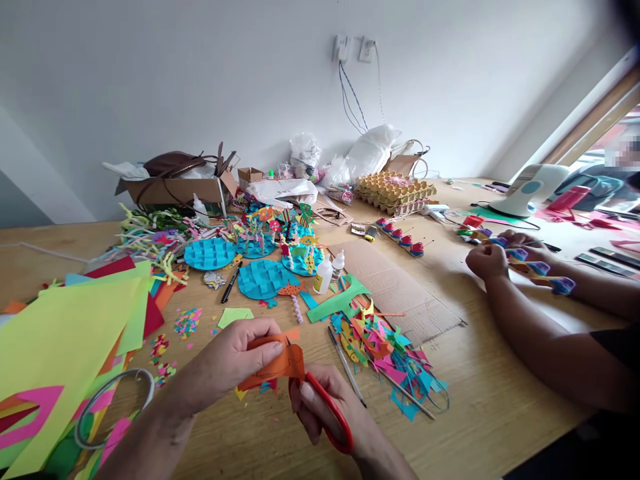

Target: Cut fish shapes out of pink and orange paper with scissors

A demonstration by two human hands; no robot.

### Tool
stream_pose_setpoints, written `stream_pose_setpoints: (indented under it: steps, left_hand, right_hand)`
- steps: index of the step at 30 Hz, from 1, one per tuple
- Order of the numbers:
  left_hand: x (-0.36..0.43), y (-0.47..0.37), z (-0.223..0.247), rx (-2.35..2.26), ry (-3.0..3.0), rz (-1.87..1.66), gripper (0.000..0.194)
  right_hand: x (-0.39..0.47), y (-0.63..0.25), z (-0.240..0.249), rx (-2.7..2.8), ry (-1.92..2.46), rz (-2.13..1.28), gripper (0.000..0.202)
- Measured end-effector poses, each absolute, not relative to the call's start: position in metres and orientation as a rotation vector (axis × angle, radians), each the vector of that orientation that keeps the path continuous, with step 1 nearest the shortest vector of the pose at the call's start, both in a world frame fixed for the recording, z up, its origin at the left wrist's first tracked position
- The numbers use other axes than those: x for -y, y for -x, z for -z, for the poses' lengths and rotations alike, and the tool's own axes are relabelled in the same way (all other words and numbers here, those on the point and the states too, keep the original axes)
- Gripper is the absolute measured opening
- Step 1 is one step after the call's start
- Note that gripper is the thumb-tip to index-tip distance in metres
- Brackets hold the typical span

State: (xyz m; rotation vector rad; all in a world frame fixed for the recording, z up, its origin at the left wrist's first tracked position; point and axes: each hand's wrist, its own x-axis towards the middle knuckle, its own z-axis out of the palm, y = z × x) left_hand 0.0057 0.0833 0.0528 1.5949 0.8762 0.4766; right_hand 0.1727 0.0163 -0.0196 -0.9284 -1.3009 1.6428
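My left hand pinches a piece of orange paper that bears faint pen lines, low in the middle of the head view. Just right of it, my right hand is closed on red-handled scissors. The scissor blades are at the right edge of the orange paper and largely hidden by it. Beyond my hands lie blue textured discs, an orange paper fish on a twisted lilac stem and a white glue bottle.
Coloured sheets and a tape roll lie at the left. Paper scraps, a pen and cardboard are at the right. Another person's hands hold a painted egg-carton strip. Egg trays stand behind.
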Motion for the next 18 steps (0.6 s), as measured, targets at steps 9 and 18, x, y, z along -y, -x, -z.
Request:
stream_pose_setpoints:
  steps: [9, 18]
  left_hand:
    - [-0.0829, -0.0108, -0.0502, -0.909, -1.563, -0.517, 0.018]
    - [-0.082, -0.0147, -0.0515, -0.912, -1.509, -0.536, 0.019]
  right_hand:
    - [-0.0158, -0.1711, 0.0221, 1.259, 0.906, -1.678, 0.055]
    - [-0.0155, -0.1659, 0.0229, 1.248, 0.946, -1.635, 0.057]
